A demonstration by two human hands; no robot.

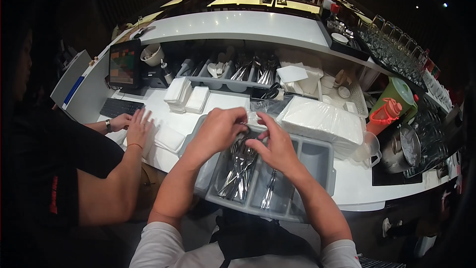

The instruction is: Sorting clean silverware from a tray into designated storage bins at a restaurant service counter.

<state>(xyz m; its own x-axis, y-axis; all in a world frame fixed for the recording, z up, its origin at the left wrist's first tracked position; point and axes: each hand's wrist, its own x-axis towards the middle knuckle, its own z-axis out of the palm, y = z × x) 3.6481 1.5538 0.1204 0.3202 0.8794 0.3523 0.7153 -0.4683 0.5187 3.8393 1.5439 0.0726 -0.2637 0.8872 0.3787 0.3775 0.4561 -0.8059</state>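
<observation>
My left hand is over the back of a grey plastic cutlery tray, its fingers curled. Whether anything is pinched in them I cannot tell. Beside it, my right hand has thumb and fingers apart, with no item seen in its grasp. Below both hands a pile of metal cutlery, with forks among it, fills the tray's left compartment. A few slim metal utensils lie in the middle compartment. Part of the tray is hidden behind my hands and forearms.
At the left, a co-worker's hands are by folded white napkins. Behind stand napkin stacks and a cutlery organizer. A plastic-wrapped white pack, an orange bottle and a metal pitcher stand to the right.
</observation>
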